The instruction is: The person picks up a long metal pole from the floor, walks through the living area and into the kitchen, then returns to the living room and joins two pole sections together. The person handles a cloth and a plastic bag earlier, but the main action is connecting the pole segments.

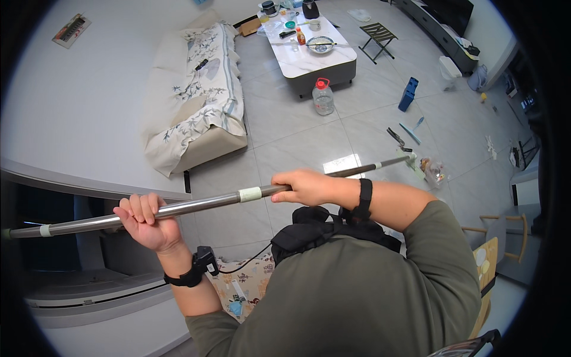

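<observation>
A long metal telescopic pole [205, 203] with pale collars crosses in front of my body, from the far left rim to the right over the floor. My left hand [156, 231] has its fingers curled over the pole's thicker left part. Nearer its middle, just right of a pale collar [250, 193], my right hand [304, 187] is wrapped round the pole. The right end of the pole is thinner and darker and carries a pale tip [411, 157]. Black straps circle both wrists.
A covered sofa [217, 113] stands at the left, and a white-topped coffee table [297, 62] ahead holds dishes and bottles. A large red-capped water bottle [323, 100], a folding stool [378, 37], a blue box [408, 94] and scattered tools [396, 137] stand or lie on the tiles.
</observation>
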`<state>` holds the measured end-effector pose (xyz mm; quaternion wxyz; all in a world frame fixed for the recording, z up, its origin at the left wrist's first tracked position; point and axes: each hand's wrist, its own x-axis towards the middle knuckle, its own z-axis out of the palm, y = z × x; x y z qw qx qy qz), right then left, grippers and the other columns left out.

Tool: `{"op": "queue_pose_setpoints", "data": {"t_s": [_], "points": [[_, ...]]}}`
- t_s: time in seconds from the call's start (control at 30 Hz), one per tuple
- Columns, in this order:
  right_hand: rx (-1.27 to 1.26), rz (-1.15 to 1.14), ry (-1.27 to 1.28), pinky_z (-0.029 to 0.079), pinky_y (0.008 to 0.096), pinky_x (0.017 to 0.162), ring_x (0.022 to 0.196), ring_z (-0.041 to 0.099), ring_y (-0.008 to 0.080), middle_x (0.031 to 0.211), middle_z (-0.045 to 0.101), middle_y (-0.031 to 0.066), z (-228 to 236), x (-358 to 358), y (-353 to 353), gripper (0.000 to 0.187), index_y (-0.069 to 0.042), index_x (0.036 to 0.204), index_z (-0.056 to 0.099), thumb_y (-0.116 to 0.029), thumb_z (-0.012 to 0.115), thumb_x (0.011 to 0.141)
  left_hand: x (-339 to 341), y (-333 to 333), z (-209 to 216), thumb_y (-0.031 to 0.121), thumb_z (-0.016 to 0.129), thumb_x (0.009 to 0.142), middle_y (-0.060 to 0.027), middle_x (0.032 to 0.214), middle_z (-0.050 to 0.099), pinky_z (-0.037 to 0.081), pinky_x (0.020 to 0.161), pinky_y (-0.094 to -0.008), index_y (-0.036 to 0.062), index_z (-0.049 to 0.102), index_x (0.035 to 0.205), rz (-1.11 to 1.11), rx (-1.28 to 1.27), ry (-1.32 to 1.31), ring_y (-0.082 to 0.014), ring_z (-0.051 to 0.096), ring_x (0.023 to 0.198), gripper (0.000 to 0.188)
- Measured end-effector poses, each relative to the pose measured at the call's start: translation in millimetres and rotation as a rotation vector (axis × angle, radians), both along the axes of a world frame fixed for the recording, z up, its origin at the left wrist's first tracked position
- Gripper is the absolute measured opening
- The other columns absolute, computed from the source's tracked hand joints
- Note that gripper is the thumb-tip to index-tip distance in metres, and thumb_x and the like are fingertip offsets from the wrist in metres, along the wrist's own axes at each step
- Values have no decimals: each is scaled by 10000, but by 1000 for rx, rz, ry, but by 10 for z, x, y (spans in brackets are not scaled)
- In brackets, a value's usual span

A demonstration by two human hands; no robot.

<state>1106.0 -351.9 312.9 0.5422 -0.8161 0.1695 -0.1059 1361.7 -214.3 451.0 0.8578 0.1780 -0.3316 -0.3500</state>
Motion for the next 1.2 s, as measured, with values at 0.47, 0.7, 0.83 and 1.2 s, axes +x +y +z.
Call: {"op": "queue_pose_setpoints", "data": {"t_s": [0.47,0.7,0.83,1.2], "points": [[-78,304,3,421,413,610,641,523,290,696,552,167,-79,108,-209,458,-25,880,540,-477,490,933,37,81,195,383,569,918,51,501,256,289,538,-247,157,358,631,-272,1,-18,-83,260,469,422],[-196,40,43,422,404,575,621,540,327,653,551,146,-179,46,-102,354,-46,790,525,-379,596,889,-79,186,82,284,464,977,-63,900,566,443,834,-352,79,516,955,250,380,259,-203,534,856,213],[-15,233,40,406,363,560,583,473,202,617,498,86,-276,85,-150,365,-27,783,514,-364,577,908,-87,138,94,261,456,977,7,677,385,366,635,-289,137,405,745,214,251,175,-128,389,643,269],[-134,59,53,431,398,597,635,529,304,694,567,148,-363,66,-117,350,-63,833,541,-405,565,905,-335,65,211,349,495,952,-49,784,543,448,772,-345,112,547,852,303,409,175,-200,529,767,262]]}}
